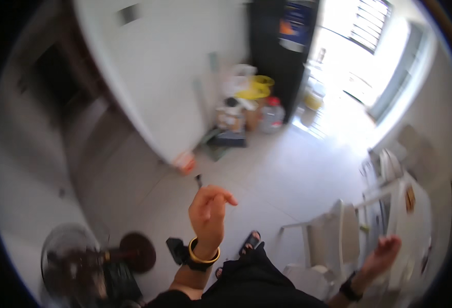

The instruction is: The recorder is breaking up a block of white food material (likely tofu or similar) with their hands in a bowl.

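Note:
My left hand (210,206) is raised in the middle of the view with its fingers loosely curled. A small dark object (198,180) shows just past its knuckles; I cannot tell whether the hand holds it. On that wrist are a gold bangle (192,250) and a strap with a black device (176,250). My right hand (383,250), blurred and partly curled, is at the lower right, nearest a pale table (414,231) and a white chair (341,238). Its wrist wears a black band (350,287). Nothing is plainly visible in its fingers.
A standing fan (70,250) is at the lower left. Ahead, a plastic jug with a red cap (272,117), a yellow bag (256,89) and other items are gathered by the wall. An orange-and-white object (185,161) lies at the wall corner. A bright doorway (337,104) opens beyond.

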`<action>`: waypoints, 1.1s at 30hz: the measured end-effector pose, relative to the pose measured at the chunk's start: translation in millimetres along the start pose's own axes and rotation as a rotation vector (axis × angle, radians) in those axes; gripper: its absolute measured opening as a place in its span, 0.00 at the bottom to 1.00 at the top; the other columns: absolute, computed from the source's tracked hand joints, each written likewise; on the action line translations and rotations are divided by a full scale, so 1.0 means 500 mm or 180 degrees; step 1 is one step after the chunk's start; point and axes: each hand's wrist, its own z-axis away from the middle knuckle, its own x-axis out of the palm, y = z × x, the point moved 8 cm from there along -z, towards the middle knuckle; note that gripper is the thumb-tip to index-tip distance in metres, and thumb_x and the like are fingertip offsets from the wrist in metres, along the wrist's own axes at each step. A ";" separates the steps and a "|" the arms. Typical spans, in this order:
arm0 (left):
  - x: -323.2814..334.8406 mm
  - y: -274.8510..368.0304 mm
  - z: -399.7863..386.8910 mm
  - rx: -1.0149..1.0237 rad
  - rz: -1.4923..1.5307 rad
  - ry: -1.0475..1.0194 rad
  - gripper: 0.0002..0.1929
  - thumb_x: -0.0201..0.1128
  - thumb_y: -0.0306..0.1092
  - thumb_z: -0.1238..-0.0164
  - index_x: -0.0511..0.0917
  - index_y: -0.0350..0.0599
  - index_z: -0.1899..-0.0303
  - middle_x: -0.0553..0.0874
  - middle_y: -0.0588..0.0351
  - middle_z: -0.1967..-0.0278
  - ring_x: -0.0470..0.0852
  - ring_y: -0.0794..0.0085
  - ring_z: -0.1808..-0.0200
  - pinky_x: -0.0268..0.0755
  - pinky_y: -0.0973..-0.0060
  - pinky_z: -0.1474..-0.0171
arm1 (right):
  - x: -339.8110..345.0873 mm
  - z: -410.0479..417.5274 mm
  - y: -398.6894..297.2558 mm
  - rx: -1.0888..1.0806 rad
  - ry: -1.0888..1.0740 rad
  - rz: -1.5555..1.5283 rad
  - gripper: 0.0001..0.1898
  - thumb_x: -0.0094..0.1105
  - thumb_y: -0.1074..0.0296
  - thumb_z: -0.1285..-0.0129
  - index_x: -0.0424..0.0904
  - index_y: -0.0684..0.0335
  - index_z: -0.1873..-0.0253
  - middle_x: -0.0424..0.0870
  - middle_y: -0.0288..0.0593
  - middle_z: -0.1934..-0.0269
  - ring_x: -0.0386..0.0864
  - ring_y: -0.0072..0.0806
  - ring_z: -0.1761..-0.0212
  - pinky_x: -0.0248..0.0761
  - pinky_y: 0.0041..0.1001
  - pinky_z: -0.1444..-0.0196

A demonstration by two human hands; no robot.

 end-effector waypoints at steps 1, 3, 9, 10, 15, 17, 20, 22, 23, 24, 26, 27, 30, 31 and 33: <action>0.029 -0.031 -0.013 -0.0076 -0.0147 -0.0246 0.05 0.51 0.21 0.29 0.76 0.35 0.61 0.82 0.54 0.70 0.77 0.79 0.70 0.67 0.82 0.65 | 0.069 0.003 0.010 -0.0138 0.0586 0.0315 0.14 0.48 0.58 0.24 0.74 0.61 0.61 0.70 0.33 0.68 0.64 0.20 0.69 0.63 0.23 0.62; 0.028 -0.103 -0.052 -0.0037 -0.0110 -0.0148 0.05 0.52 0.25 0.27 0.77 0.37 0.61 0.81 0.56 0.73 0.76 0.80 0.73 0.67 0.83 0.65 | 0.158 -0.035 0.030 -0.0240 0.0370 0.0646 0.14 0.46 0.59 0.22 0.73 0.61 0.61 0.71 0.34 0.68 0.66 0.20 0.67 0.62 0.23 0.60; 0.124 -0.356 -0.247 -0.0713 -0.0026 0.0075 0.11 0.46 0.35 0.22 0.74 0.42 0.64 0.75 0.61 0.77 0.71 0.79 0.73 0.66 0.80 0.62 | 0.153 -0.196 0.103 -0.0176 0.0923 0.0622 0.15 0.45 0.59 0.21 0.71 0.62 0.63 0.70 0.35 0.69 0.66 0.21 0.68 0.64 0.22 0.60; 0.146 -0.388 -0.280 -0.0876 0.0011 0.0174 0.12 0.45 0.37 0.21 0.73 0.42 0.64 0.74 0.61 0.77 0.71 0.79 0.73 0.66 0.80 0.62 | 0.154 -0.216 0.106 -0.0193 0.1029 0.0673 0.15 0.45 0.59 0.21 0.71 0.62 0.63 0.70 0.35 0.69 0.66 0.21 0.68 0.64 0.22 0.60; 0.298 -0.537 -0.402 -0.1165 0.0341 -0.0257 0.14 0.45 0.40 0.21 0.74 0.43 0.63 0.76 0.61 0.76 0.73 0.78 0.72 0.67 0.79 0.62 | 0.149 -0.308 0.171 -0.0169 0.1387 0.1128 0.15 0.46 0.58 0.22 0.71 0.61 0.62 0.71 0.33 0.69 0.67 0.20 0.68 0.65 0.21 0.59; 0.379 -0.620 -0.448 -0.1387 0.0451 -0.0498 0.15 0.45 0.41 0.20 0.75 0.43 0.63 0.77 0.61 0.76 0.74 0.78 0.71 0.67 0.80 0.62 | 0.147 -0.338 0.189 -0.0208 0.1585 0.1339 0.15 0.47 0.58 0.22 0.72 0.61 0.62 0.71 0.33 0.68 0.67 0.19 0.68 0.65 0.21 0.59; 0.514 -0.753 -0.513 -0.1708 0.0796 -0.0773 0.14 0.47 0.39 0.20 0.76 0.42 0.63 0.78 0.60 0.75 0.76 0.78 0.71 0.69 0.80 0.63 | 0.138 -0.373 0.232 -0.0248 0.1987 0.1677 0.14 0.47 0.57 0.22 0.72 0.60 0.62 0.71 0.33 0.68 0.67 0.19 0.67 0.65 0.20 0.59; 0.613 -0.834 -0.554 -0.1894 0.0971 -0.1062 0.12 0.50 0.37 0.21 0.76 0.41 0.62 0.78 0.60 0.74 0.77 0.79 0.72 0.71 0.80 0.64 | 0.129 -0.400 0.269 -0.0230 0.2225 0.1824 0.14 0.48 0.57 0.23 0.73 0.59 0.61 0.72 0.33 0.67 0.67 0.18 0.67 0.65 0.20 0.59; 0.663 -0.869 -0.580 -0.1918 0.0995 -0.1092 0.12 0.50 0.37 0.21 0.76 0.41 0.62 0.78 0.60 0.74 0.77 0.79 0.72 0.71 0.80 0.64 | 0.125 -0.414 0.278 -0.0223 0.2483 0.2023 0.14 0.48 0.56 0.23 0.73 0.59 0.61 0.72 0.32 0.67 0.67 0.18 0.67 0.65 0.20 0.58; 0.718 -0.901 -0.607 -0.2049 0.1095 -0.1247 0.12 0.50 0.37 0.21 0.76 0.41 0.62 0.77 0.60 0.73 0.77 0.79 0.71 0.71 0.80 0.63 | 0.129 -0.426 0.291 -0.0192 0.2765 0.2202 0.14 0.48 0.56 0.23 0.73 0.59 0.60 0.71 0.32 0.67 0.67 0.18 0.67 0.65 0.19 0.57; 0.821 -0.947 -0.670 -0.2223 0.1277 -0.1599 0.11 0.50 0.35 0.22 0.76 0.40 0.61 0.78 0.59 0.72 0.77 0.78 0.70 0.70 0.79 0.60 | 0.151 -0.468 0.317 -0.0260 0.3025 0.2283 0.14 0.49 0.55 0.23 0.74 0.59 0.59 0.71 0.31 0.67 0.67 0.18 0.67 0.65 0.20 0.57; 0.872 -0.957 -0.694 -0.2271 0.1302 -0.1664 0.11 0.50 0.35 0.22 0.76 0.40 0.61 0.78 0.59 0.72 0.77 0.78 0.70 0.70 0.79 0.60 | 0.160 -0.482 0.307 -0.0346 0.3263 0.2399 0.14 0.49 0.55 0.24 0.74 0.59 0.59 0.71 0.31 0.68 0.67 0.19 0.67 0.64 0.20 0.56; 1.050 -0.942 -0.756 -0.2410 0.1629 -0.2702 0.09 0.50 0.34 0.23 0.73 0.41 0.63 0.77 0.55 0.73 0.76 0.71 0.69 0.71 0.70 0.58 | 0.229 -0.584 0.324 -0.0303 0.3285 0.2774 0.14 0.49 0.56 0.24 0.73 0.59 0.62 0.70 0.31 0.69 0.66 0.19 0.67 0.64 0.21 0.58; 1.096 -0.932 -0.766 -0.2801 0.1999 -0.3045 0.07 0.52 0.32 0.25 0.73 0.40 0.63 0.78 0.52 0.72 0.77 0.66 0.68 0.72 0.66 0.59 | 0.241 -0.627 0.341 -0.0161 0.3141 0.3017 0.14 0.49 0.57 0.24 0.73 0.60 0.63 0.70 0.32 0.69 0.67 0.20 0.66 0.63 0.21 0.59; 1.193 -0.851 -0.791 -0.3492 0.3431 -0.3990 0.10 0.56 0.35 0.27 0.73 0.38 0.64 0.79 0.45 0.71 0.79 0.56 0.67 0.75 0.57 0.59 | 0.246 -0.719 0.415 -0.0237 0.3122 0.2920 0.14 0.49 0.58 0.24 0.72 0.60 0.63 0.70 0.32 0.70 0.67 0.19 0.67 0.63 0.21 0.59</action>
